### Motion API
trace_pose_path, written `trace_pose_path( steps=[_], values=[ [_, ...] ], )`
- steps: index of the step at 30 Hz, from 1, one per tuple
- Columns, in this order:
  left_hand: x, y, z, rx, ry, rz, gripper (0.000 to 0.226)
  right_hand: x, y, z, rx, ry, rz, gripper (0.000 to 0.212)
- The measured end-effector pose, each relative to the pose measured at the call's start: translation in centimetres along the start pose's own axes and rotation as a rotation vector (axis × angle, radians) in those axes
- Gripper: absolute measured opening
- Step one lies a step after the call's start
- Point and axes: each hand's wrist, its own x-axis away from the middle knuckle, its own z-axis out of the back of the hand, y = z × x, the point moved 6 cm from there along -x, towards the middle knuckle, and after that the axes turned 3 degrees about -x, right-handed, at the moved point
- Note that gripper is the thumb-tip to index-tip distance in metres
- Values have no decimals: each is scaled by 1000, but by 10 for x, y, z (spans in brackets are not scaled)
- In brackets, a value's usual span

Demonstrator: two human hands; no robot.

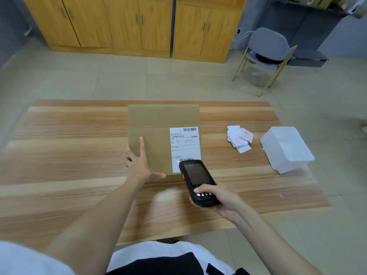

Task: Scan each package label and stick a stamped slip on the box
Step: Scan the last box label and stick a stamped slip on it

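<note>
A flat brown cardboard box [158, 126] lies in the middle of the wooden table [69, 155]. A white shipping label [185, 147] with barcodes is stuck on its right side. My left hand [139, 163] rests with spread, straight fingers on the box's near left corner. My right hand [216, 199] grips a black handheld scanner [196, 179] whose top end is over the label's lower barcode; a red light spot shows on the label there. A loose pile of white slips [239, 138] with red stamps lies to the right of the box.
A translucent white plastic container [286, 147] stands at the table's right edge beyond the slips. Past the table are a tiled floor, wooden cabinets [129, 26] and a grey chair [266, 54] at the back right.
</note>
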Motion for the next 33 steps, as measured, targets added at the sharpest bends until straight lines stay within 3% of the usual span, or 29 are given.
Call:
trace_pose_path(
  steps=[4, 9, 12, 18, 22, 26, 33],
  values=[
    [1, 1, 1, 5, -11, 5, 154, 1, -3, 0, 13, 19, 49, 52],
    [1, 2, 0, -4, -26, 10, 153, -1, -4, 0, 5, 1, 37, 39],
    [-3, 2, 1, -8, -43, 10, 152, -3, 2, 1, 7, -4, 38, 49],
    [-26, 2, 1, -9, -160, 63, 152, -26, -10, 21, -50, 181, 79, 46],
    [-41, 3, 1, -56, -254, 101, 150, -47, -27, 46, -51, 296, 110, 65],
    [-51, 5, 0, -63, -346, 149, 150, -70, -28, 70, 28, 356, 76, 70],
    [-57, 1, -3, -67, -368, 141, 151, -95, -1, 89, 32, 465, 44, 61]
  ],
)
